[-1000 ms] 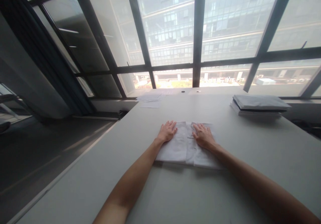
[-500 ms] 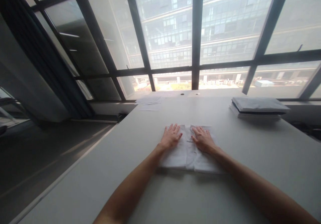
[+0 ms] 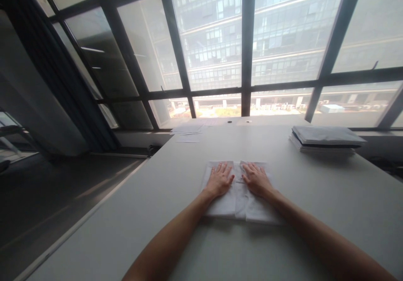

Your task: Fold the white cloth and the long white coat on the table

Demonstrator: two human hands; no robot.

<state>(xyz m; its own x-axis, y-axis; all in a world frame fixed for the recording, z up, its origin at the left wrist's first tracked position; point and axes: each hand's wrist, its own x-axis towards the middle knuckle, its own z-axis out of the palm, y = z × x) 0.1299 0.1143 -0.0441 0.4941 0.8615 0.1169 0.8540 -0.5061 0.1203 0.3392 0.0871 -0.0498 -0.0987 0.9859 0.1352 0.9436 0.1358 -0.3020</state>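
A folded white cloth (image 3: 222,207) lies flat on the white table (image 3: 151,214), in the middle of the view. Two panels of it meet near a narrow strip down its centre, where small creases show. My left hand (image 3: 219,180) rests palm down on the left panel with its fingers spread. On the right panel lies my right hand (image 3: 256,180), also flat, its fingers apart and pointing away from me. Neither hand grips anything.
At the table's right rear is a stack of folded cloths (image 3: 327,136), white with a dark layer. Loose white papers (image 3: 189,134) lie at the left rear. Behind the table stand large windows; a dark curtain (image 3: 63,75) hangs at the left.
My left hand has moved slightly right and towards me on the cloth. My right hand remains flat on its panel. The whole view has shifted down a little.
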